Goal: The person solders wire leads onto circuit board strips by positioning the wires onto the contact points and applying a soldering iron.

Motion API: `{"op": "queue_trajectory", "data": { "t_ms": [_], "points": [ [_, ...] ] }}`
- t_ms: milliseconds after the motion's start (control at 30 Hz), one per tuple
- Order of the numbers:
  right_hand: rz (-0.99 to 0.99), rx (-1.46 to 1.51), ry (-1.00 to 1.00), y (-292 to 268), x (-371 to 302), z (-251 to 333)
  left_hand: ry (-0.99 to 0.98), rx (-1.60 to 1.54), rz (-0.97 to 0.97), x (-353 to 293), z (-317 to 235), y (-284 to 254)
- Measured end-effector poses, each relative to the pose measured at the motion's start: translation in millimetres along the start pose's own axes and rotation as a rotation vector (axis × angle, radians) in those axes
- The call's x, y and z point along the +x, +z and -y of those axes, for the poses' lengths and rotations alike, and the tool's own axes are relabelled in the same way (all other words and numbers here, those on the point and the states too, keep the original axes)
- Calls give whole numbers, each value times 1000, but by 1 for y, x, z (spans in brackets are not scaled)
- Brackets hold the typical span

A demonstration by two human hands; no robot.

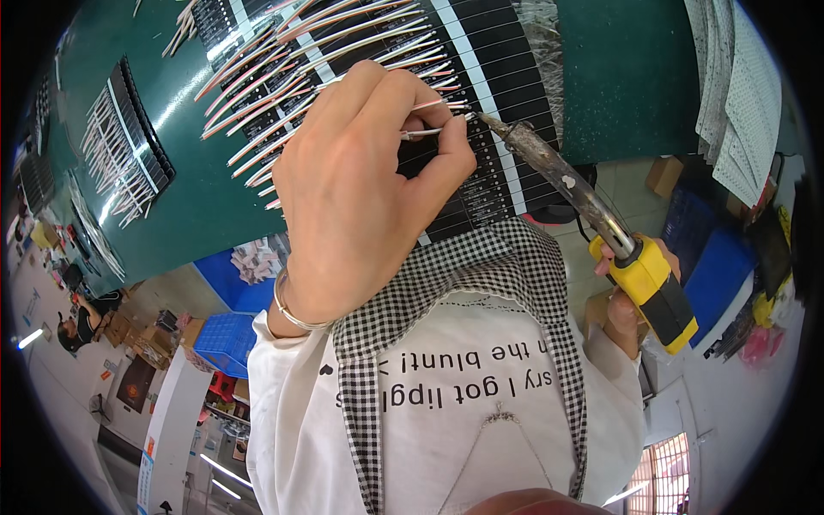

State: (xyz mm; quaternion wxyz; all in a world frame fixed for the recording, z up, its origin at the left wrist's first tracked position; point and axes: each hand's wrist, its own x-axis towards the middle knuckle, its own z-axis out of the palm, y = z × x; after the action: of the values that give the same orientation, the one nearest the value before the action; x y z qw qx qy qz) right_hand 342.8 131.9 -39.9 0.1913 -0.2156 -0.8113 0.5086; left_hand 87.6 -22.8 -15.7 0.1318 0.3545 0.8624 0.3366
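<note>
My left hand reaches over a row of black circuit board strips, its thumb and forefinger pinching a thin white wire. The wire's end lies by the board's edge contacts. In my right hand is a soldering iron with a yellow and black handle. Its tip points left and rests close to the wire ends; whether it touches them I cannot tell. Many white and pink wires fan out leftward from the strips, partly hidden behind my left hand.
Another stack of wired boards lies on the green tabletop at the left. White perforated sheets hang over the far right edge. Blue crates stand below the table. A person is in the left background.
</note>
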Motion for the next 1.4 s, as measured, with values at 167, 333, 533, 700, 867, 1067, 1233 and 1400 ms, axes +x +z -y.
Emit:
{"op": "queue_trajectory", "data": {
  "t_ms": [167, 333, 533, 700, 867, 1067, 1233, 1400],
  "points": [
    [8, -38, -2, 3, 3, 3, -11, -22, -2, 0, 1, 0],
    [18, -40, -5, 4, 4, 2, 1, -8, -9, 0, 2, 1],
    [63, -47, 17, -3, -4, -1, 3, -15, -18, 0, 2, 1],
    [16, 158, 10, -7, -8, -7, -3, -4, -19, 0, 2, 1],
    [71, 129, 19, -9, -1, -5, 1, -18, -31, 0, 3, 2],
    [44, 116, 29, -1, 1, -6, 10, -19, -53, 0, 3, 3],
    [36, 32, 2, 1, 2, -5, 5, -8, -57, -1, 3, 3],
    [29, 48, 22, 5, 6, 0, 8, 3, -60, -1, 3, 3]
  ]
}}
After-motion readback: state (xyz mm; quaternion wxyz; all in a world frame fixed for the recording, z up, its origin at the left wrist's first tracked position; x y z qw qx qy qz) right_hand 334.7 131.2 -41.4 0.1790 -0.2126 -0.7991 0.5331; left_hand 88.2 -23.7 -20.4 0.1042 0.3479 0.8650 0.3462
